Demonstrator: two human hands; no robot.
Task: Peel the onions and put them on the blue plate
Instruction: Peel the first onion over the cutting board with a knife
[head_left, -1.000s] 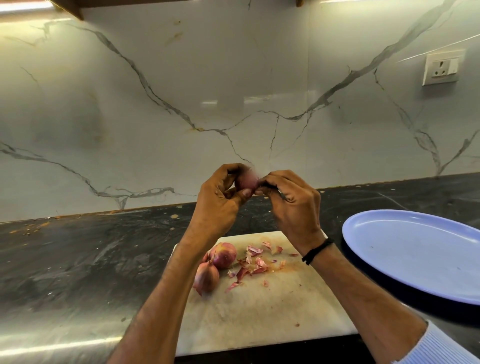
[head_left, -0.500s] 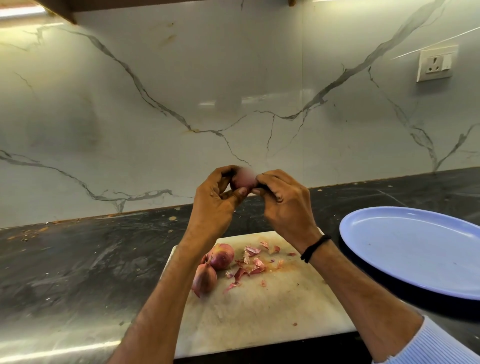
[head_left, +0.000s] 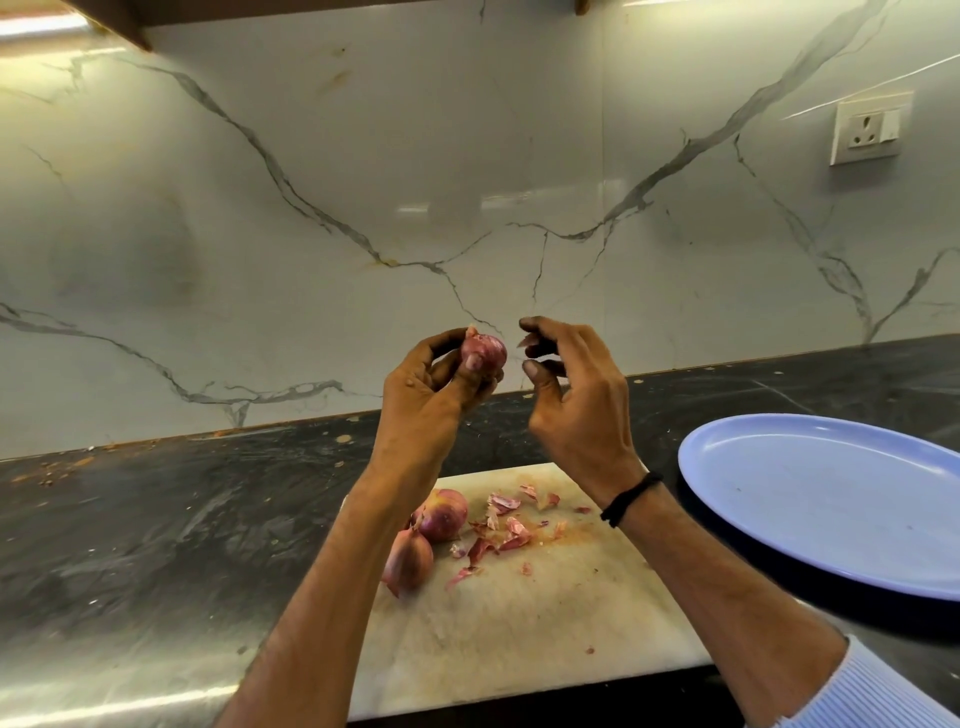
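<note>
Onion (head_left: 484, 352), part-peeled: gripped in left hand (head_left: 423, 410) above cutting board (head_left: 519, 639) far edge. Right hand (head_left: 576, 410): apart, pinching skin scrap (head_left: 524, 340). Two more onions (head_left: 444, 514), peelings (head_left: 506, 530): board's left edge. Blue plate (head_left: 831, 499): countertop (head_left: 182, 519), right of board

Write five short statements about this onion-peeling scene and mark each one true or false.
1. The left hand holds an onion. True.
2. The blue plate has onions on it. False: no onion lies on it.
3. Two onions lie on the cutting board. True.
4. The right hand touches the held onion. False: a gap separates them.
5. The peel scraps lie on the plate. False: they lie on the cutting board.
</note>
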